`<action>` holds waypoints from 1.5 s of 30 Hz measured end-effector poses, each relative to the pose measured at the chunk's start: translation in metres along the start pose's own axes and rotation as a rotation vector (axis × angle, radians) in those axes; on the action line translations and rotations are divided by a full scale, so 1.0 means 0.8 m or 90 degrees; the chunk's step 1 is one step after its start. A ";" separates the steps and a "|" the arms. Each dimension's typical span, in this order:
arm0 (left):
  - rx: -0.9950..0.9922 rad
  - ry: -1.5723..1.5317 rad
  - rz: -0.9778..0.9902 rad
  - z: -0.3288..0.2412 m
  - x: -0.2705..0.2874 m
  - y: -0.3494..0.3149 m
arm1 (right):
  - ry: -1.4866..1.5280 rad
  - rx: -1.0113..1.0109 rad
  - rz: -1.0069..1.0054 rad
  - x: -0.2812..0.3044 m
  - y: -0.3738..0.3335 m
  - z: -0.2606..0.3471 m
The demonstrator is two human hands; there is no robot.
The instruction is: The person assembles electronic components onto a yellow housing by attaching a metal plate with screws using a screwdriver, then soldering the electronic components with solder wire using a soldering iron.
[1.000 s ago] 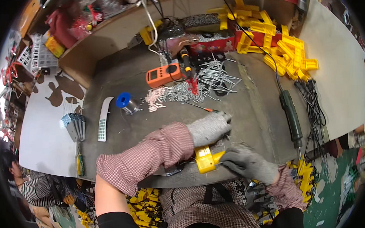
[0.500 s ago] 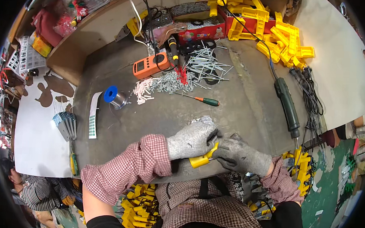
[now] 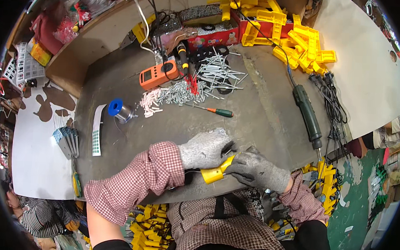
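Down at the near edge of the grey workbench (image 3: 263, 124) sits a small yellow plastic part (image 3: 216, 171), chunky at its lower left end and narrowing to a flat tab that points up and to the right. It is bright and glossy, the same yellow as the heap of moulded pieces (image 3: 299, 39) at the far side of the bench. Both hands are on it. The left hand (image 3: 205, 149), in a pale grey knitted glove, lies palm down over the upper side of the part, fingers curled loosely round it; how tightly they press cannot be told. The right hand (image 3: 256, 169), in a darker grey glove, comes in from the right and pinches the narrow tab end between thumb and fingertips, closed on it. Both forearms wear red-and-white checked sleeves, the left one bent across the bench edge, the right one tucked close to the body.

Farther out on the bench, well apart from the hands, lie a screwdriver with a green handle (image 3: 214, 111), a scatter of silver screws (image 3: 218, 74), a blue solder spool (image 3: 118, 109), an orange meter (image 3: 158, 74) and a dark green power driver (image 3: 306, 116) on its cable.
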State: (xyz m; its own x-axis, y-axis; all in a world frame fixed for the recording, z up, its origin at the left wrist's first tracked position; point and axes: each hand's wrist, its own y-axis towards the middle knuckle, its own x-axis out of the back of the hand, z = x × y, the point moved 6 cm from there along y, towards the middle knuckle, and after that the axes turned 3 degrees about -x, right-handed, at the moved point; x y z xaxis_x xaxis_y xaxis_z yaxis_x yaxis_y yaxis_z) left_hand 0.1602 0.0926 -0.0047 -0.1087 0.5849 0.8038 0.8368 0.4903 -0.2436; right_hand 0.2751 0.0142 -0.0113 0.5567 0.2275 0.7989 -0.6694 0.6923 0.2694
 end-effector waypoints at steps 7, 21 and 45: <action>-0.115 0.045 0.117 -0.019 0.013 -0.029 | 0.011 -0.107 0.017 -0.013 0.003 -0.005; 0.188 -0.003 -0.331 0.022 0.005 -0.197 | -0.092 -0.114 -0.020 0.003 0.024 0.009; 0.119 -0.104 -0.461 0.045 -0.051 -0.207 | 0.096 -0.101 0.337 0.020 0.147 0.042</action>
State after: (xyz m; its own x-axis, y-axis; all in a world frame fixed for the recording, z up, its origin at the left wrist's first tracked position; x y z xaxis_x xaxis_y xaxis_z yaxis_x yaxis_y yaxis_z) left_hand 0.0070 0.0112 -0.0165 -0.6857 0.1565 0.7109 0.4235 0.8801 0.2147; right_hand 0.1884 0.0763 0.0512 0.2377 0.6582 0.7144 -0.8004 0.5494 -0.2399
